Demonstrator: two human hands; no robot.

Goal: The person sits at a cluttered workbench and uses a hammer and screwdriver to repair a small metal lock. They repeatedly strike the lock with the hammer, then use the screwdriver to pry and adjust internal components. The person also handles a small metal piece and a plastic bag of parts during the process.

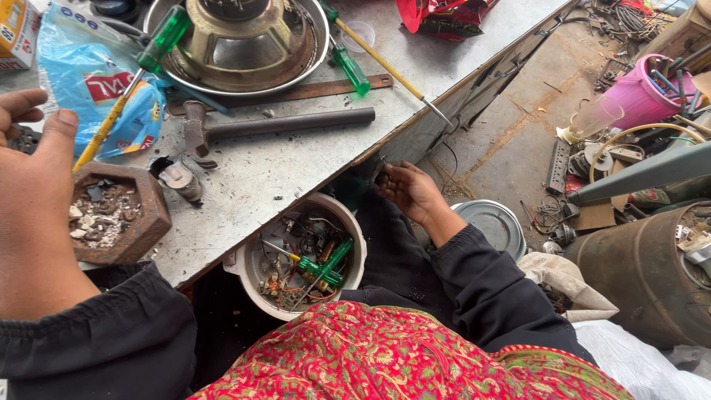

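Observation:
My left hand (33,192) hovers over the left edge of the grey workbench (296,167), fingers loosely apart and holding nothing, just left of a rusty hexagonal dish (144,222) of small scraps. My right hand (409,190) reaches below the bench's front edge, fingers curled around a small dark part that I cannot identify. Between my arms sits a white bowl (355,237) with wires, small parts and a green-handled screwdriver (326,267). A hammer (259,127) lies on the bench beyond the dish.
A metal basin (315,55) holds a speaker frame (241,37) at the back, with green-handled screwdrivers (164,37) around it and a blue plastic bag (81,81) at left. On the floor at right are a pink bucket (644,96), a round metal lid (495,222), a rusty drum (637,274) and scrap.

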